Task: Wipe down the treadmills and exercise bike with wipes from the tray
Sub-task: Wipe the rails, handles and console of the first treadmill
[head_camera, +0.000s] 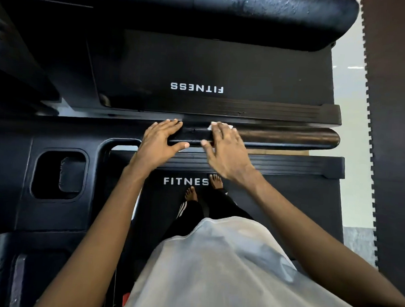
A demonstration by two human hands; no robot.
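Observation:
I stand on a black treadmill belt (276,204) marked FITNESS. Its black padded handrail (286,137) runs left to right in front of me. My left hand (160,141) grips the rail, fingers over the top and thumb underneath. Just to its right, my right hand (222,149) wraps the rail with a white wipe (224,125) under its fingers; only the wipe's edge shows past the fingertips. A second treadmill's belt (201,68), also marked FITNESS, lies beyond the rail.
The treadmill console (13,167) with a cup-holder recess (59,174) fills the left side. Another padded rail (274,14) spans the top. A dark toothed-edge floor mat (394,140) and pale floor (352,137) lie to the right. My bare feet (202,188) rest on the belt.

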